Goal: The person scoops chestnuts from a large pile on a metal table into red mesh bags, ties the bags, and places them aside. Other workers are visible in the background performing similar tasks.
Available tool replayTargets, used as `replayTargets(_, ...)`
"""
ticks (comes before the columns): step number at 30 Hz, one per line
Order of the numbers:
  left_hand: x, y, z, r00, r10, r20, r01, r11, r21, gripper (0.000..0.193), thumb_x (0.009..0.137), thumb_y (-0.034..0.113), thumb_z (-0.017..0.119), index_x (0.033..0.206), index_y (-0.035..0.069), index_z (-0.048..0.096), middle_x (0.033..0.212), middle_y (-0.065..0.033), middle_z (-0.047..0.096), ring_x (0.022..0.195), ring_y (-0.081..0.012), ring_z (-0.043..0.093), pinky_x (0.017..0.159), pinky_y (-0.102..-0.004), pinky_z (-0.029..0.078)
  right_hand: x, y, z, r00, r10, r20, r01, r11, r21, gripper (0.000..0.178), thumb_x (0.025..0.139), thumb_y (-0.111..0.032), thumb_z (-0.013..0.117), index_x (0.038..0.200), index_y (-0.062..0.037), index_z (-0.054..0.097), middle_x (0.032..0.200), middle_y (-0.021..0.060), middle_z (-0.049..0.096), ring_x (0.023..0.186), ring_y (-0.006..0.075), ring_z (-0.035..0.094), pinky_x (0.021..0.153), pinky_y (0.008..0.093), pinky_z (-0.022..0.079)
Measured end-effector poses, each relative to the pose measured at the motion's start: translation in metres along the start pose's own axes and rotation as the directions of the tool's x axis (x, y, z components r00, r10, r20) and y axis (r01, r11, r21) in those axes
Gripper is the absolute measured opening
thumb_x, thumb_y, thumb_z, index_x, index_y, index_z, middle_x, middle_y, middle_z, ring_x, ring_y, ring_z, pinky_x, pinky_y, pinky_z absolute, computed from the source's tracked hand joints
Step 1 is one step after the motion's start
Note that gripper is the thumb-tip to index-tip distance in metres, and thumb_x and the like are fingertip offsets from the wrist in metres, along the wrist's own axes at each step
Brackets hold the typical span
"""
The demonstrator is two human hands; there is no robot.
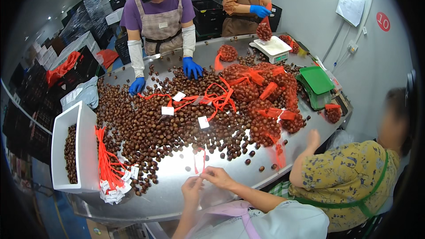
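Note:
Near the table's front edge, my left hand (pixel 192 190) and my right hand (pixel 217 178) come together with fingertips pinched. Between them they hold a narrow red mesh bag (pixel 204 157), its loop standing up above my fingers. What exactly each fingertip grips is too small to make out. Just beyond lies a broad heap of loose brown chestnuts (pixel 146 128). On top of the heap, red mesh bags (pixel 221 99) with white tags are strewn. Filled mesh bags of chestnuts (pixel 265 86) are piled to the right.
At left stand a white foam box (pixel 79 150) with chestnuts and a bundle of red mesh bags (pixel 104 155). Across the metal table (pixel 177 161), a co-worker's blue gloves touch the heap. Another holds a filled bag over a white scale (pixel 274 48). A green scale (pixel 315 84) stands right, near a person in yellow.

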State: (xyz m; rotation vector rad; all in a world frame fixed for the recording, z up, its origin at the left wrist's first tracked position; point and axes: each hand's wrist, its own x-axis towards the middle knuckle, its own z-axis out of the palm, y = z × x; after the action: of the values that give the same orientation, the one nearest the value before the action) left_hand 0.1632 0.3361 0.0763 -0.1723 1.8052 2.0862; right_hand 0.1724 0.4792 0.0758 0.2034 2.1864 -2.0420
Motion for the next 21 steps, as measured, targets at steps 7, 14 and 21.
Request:
replayTargets(7,0.0,0.008,0.004,0.989,-0.11,-0.102,0.064,0.924,-0.378,0.017,0.086,0.019,0.051,0.078,0.005,0.053,0.071,-0.0027,0.057,0.061,-0.0084,0.051,0.055,-0.0209,0.041,0.002,-0.001,0.014,0.995,0.013,0.095,-0.031,0.982,0.186,0.025,0.082,-0.028,0.058,0.076,-0.0036,0.057,0.059,-0.0031,0.048,0.053,0.0044,0.04,0.048,0.0198,0.033)
replayTargets(14,0.008,-0.003,0.006,0.993,-0.041,-0.112,0.015,0.976,-0.218,0.022,0.085,0.024,0.053,0.072,0.006,0.051,0.06,0.0003,0.049,0.049,-0.0062,0.042,0.046,-0.0194,0.036,0.001,-0.037,0.005,0.92,-0.349,-0.18,0.306,0.924,-0.23,0.026,0.073,-0.023,0.067,0.082,0.0001,0.059,0.066,0.0046,0.057,0.058,0.0116,0.053,0.057,0.0255,0.045)
replayTargets(21,0.017,0.006,0.017,0.978,-0.176,-0.11,0.156,0.973,-0.168,0.032,0.085,0.032,0.052,0.068,0.006,0.051,0.054,0.0005,0.046,0.044,-0.0067,0.039,0.04,-0.0187,0.03,0.004,-0.026,-0.006,0.992,0.102,0.074,-0.116,0.972,0.207,0.018,0.076,-0.015,0.063,0.083,0.0017,0.062,0.079,0.0089,0.064,0.072,0.0107,0.059,0.062,0.0227,0.048)
